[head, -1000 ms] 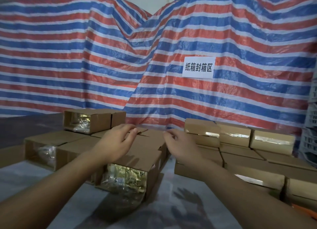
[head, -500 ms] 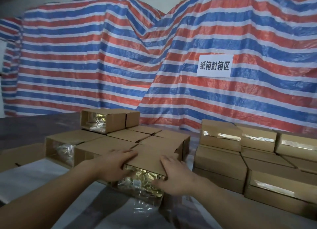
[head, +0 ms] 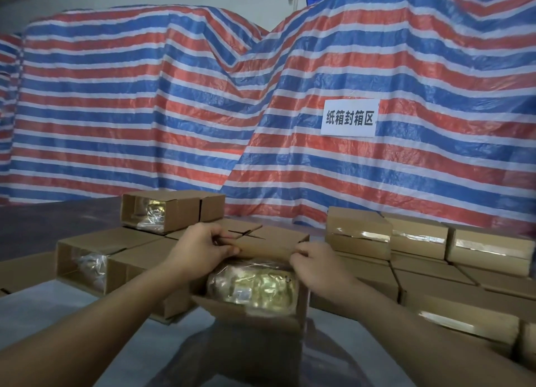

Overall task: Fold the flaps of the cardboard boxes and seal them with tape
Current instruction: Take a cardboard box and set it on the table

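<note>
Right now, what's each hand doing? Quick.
Left hand: fingers curled, gripping the top edge of the open box.
Right hand: fingers curled, pinching the same box's edge at its right corner.

The fingers of the right hand curl out of sight behind the box edge, the gold packet inside shows no readable print through its wrap, both forearms run off the bottom edge, and the sealed boxes are cut off at the right.
</note>
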Motion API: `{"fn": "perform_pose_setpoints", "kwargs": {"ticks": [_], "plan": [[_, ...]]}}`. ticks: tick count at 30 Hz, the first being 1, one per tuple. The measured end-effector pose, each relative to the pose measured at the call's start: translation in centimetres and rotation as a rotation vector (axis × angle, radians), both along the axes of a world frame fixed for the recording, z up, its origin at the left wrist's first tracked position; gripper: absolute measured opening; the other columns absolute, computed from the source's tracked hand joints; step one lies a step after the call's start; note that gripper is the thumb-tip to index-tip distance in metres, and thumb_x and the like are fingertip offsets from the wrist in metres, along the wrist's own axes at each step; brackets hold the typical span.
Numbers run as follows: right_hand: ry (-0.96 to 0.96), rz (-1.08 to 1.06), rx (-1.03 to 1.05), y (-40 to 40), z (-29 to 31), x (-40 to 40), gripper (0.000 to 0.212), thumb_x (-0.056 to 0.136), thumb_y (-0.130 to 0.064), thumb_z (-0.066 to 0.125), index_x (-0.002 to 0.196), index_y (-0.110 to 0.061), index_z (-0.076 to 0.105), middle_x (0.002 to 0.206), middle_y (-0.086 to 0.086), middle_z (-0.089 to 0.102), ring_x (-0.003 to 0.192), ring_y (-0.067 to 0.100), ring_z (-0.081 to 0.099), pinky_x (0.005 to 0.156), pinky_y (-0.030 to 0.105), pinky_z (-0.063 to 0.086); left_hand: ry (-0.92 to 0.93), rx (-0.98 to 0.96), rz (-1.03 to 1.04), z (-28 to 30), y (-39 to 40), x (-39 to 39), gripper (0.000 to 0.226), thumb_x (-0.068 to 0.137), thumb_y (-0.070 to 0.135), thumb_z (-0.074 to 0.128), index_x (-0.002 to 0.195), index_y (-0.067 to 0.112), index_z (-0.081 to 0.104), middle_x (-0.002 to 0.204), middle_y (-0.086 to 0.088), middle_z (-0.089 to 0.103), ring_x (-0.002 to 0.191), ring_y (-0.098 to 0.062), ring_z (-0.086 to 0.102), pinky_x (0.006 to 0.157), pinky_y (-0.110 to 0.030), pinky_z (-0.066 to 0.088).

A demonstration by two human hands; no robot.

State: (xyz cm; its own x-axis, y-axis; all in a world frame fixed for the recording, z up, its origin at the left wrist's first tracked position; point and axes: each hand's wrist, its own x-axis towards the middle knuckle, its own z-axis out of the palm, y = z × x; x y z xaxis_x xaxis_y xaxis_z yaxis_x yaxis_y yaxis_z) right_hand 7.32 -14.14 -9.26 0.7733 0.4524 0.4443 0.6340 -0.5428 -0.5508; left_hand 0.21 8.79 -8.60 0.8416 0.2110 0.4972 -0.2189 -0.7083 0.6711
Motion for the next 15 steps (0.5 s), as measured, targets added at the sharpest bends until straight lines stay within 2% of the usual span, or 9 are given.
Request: {"fn": "perform_pose_setpoints", "kwargs": {"ticks": [2,4,6,7,10,12,15], "plan": [[0.076,-0.022,0.033,-2.2,1.8,0.3,0.030,0.091,-0.011,0.050,0.063,-0.006,0.060,0.057,-0.002,0.054,0.057,0.015,0.051,0.056,0.025,0.042,0.032,-0.063,-0.054,1.3,-2.1,0.2,0.009,0.083,0.016,0.077,0.080,0.023,0.074,0.075,0.010,0.072,0.070,-0.001,0.066,0.063,-0.020,0.049],[0.181,-0.041,0.045,-4.8,3.2,0.5,0.033,0.089,-0.006,0.052,0.058,-0.013,0.056,0.046,-0.009,0.049,0.045,0.006,0.047,0.047,0.016,0.040,0.074,-0.088,-0.090,2.2,-4.3,0.6,0.007,0.083,0.012,0.076,0.082,0.019,0.074,0.080,0.005,0.073,0.081,-0.009,0.067,0.074,-0.028,0.055],[0.288,-0.058,0.064,-7.8,4.1,0.6,0.027,0.087,-0.006,0.054,0.062,-0.015,0.056,0.047,-0.008,0.051,0.044,0.005,0.049,0.045,0.017,0.041,0.109,-0.066,-0.108,2.9,-6.8,1.0,0.005,0.084,0.013,0.075,0.085,0.017,0.074,0.088,0.001,0.072,0.089,-0.014,0.066,0.084,-0.033,0.055],[0.330,-0.063,0.086,-9.4,4.3,0.5,0.023,0.087,-0.007,0.055,0.065,-0.015,0.056,0.050,-0.006,0.053,0.046,0.006,0.051,0.045,0.018,0.042,0.124,-0.052,-0.120,3.3,-8.1,1.2,0.005,0.085,0.014,0.074,0.086,0.019,0.074,0.090,0.002,0.071,0.090,-0.013,0.065,0.084,-0.033,0.054],[0.423,-0.104,0.144,-14.2,4.2,0.4,0.007,0.086,-0.014,0.056,0.079,-0.013,0.057,0.070,0.003,0.053,0.061,0.016,0.048,0.058,0.028,0.041,0.190,-0.017,-0.166,4.1,-12.1,1.9,0.008,0.088,0.017,0.070,0.088,0.025,0.071,0.094,0.004,0.068,0.091,-0.010,0.061,0.073,-0.026,0.048],[0.464,-0.141,0.132,-17.2,3.8,0.1,0.015,0.092,-0.019,0.053,0.080,-0.014,0.061,0.072,0.003,0.053,0.066,0.019,0.045,0.066,0.036,0.038,0.238,0.013,-0.191,4.3,-14.6,2.3,0.007,0.089,0.020,0.069,0.089,0.026,0.071,0.095,0.004,0.068,0.090,-0.010,0.061,0.065,-0.022,0.044],[0.531,-0.193,0.145,-20.9,2.9,-0.5,0.024,0.098,-0.025,0.050,0.082,-0.015,0.066,0.069,0.000,0.062,0.068,0.018,0.053,0.070,0.036,0.043,0.283,0.068,-0.236,3.8,-18.0,3.2,0.004,0.090,0.023,0.068,0.088,0.026,0.067,0.094,0.004,0.065,0.085,-0.008,0.061,0.060,-0.018,0.042]]}}
